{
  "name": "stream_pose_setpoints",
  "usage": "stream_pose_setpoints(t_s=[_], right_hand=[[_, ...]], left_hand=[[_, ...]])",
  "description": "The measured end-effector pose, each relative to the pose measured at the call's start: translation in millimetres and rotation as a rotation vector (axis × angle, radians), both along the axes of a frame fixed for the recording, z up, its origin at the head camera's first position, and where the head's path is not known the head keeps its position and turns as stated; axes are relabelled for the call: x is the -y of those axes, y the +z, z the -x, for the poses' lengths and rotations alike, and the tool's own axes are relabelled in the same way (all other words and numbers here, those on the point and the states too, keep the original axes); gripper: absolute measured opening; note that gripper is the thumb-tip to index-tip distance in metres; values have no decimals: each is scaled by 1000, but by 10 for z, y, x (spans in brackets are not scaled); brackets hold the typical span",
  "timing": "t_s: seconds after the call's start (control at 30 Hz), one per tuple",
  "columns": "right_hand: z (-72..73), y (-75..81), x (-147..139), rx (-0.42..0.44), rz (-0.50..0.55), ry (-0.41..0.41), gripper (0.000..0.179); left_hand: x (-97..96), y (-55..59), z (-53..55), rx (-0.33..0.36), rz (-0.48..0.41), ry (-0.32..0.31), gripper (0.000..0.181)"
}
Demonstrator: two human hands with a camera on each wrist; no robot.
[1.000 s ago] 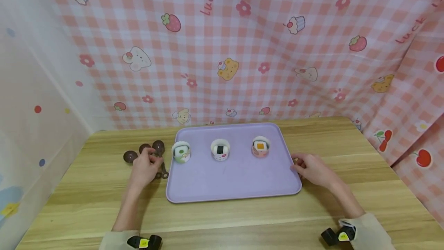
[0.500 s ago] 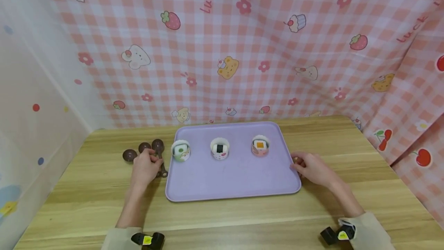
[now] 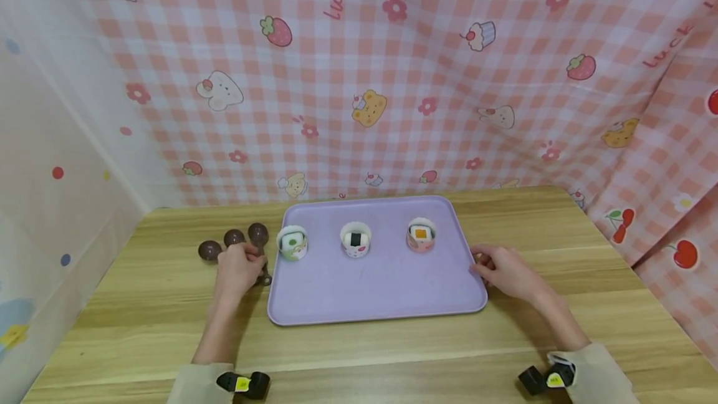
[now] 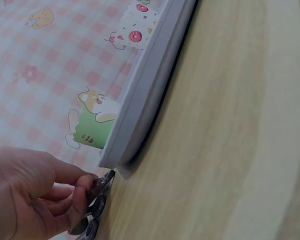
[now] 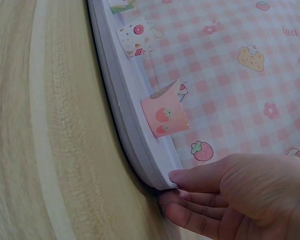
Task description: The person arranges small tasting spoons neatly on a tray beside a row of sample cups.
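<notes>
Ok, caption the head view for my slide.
Left hand pinching a brown spoon, right hand gripping the purple tray with three small cups.

Head: high, downward; wrist views: close, tray point(image 3: 373, 288) shared.

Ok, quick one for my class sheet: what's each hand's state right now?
Left hand: closed, pinching the handle of the brown measuring spoon nearest the lilac tray.
Right hand: closed, gripping the tray's right edge.
</notes>
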State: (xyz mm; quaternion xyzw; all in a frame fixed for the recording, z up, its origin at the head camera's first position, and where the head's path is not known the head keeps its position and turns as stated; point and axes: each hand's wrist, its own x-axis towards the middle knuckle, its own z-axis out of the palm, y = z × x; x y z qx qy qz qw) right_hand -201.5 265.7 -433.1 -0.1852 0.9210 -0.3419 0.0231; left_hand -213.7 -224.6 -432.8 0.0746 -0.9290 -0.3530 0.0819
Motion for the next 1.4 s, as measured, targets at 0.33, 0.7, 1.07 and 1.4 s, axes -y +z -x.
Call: stream_pose_setpoints(t_s=[0.33,0.7,1.07,1.4], right_hand=[[7,9,12,3,0,-1,29],[10,-8,-8,8,16,-4,29],[13,-16,-5,22,12,2,29],[6,-7,-7,11,12,4,28]], left_hand=[[-7,-12,-13,-19,-13,11,18],[-42,19,-6,-13,-86,16,17],[-21,62,-34,11,-132,32,19],[-51,198,-52,-3,-157,48,20]])
